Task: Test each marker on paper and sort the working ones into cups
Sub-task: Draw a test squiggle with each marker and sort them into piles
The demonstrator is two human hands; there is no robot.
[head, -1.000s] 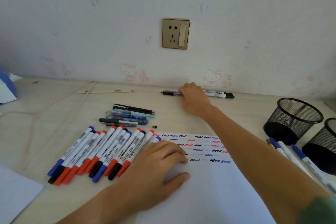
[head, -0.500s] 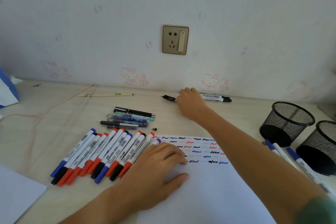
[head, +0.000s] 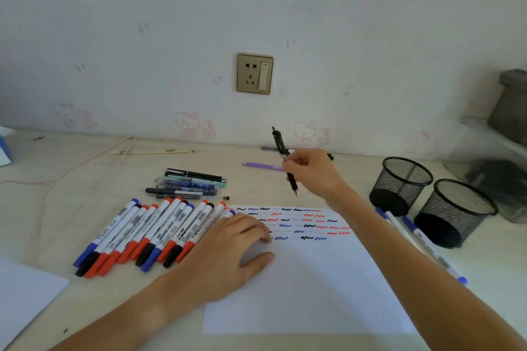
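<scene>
Right hand [head: 312,172] grips black pen [head: 285,161] near upright, tip down; paper [head: 308,279] just below, toward frame bottom. Left hand [head: 228,253] presses paper flat.

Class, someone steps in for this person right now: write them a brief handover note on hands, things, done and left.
Right hand holds a black pen above the desk, tip down.
Left hand rests flat on the paper.
Markers lie in a row left of the paper; three more lie by the two mesh cups.
Done: rows of test squiggles on the paper.
Left: test the pen and sort; no markers show in the cups.
</scene>
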